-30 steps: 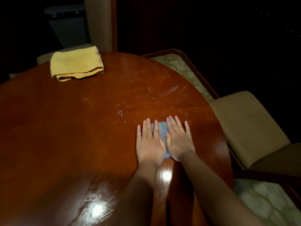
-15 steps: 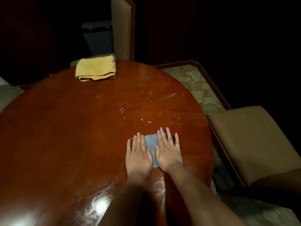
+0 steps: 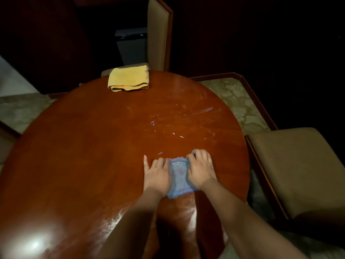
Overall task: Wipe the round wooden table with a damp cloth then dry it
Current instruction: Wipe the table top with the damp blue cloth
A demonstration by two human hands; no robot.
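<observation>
We are wiping the round wooden counter (image 3: 78, 146) with the blue cloth (image 3: 178, 181), which is lying near us, toward the right side. Our left hand (image 3: 156, 175) is curling its fingers on the cloth's left edge, and our right hand (image 3: 200, 171) is bunching up the right edge. To do this well, we think we should be pressing down flat and pushing far out over the streaks (image 3: 203, 111). The yellow cloth (image 3: 129, 77) is waiting at the far edge for drying.

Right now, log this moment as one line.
wipe | both hands: left hand, right hand gripping blue cloth | yellow cloth idle
</observation>
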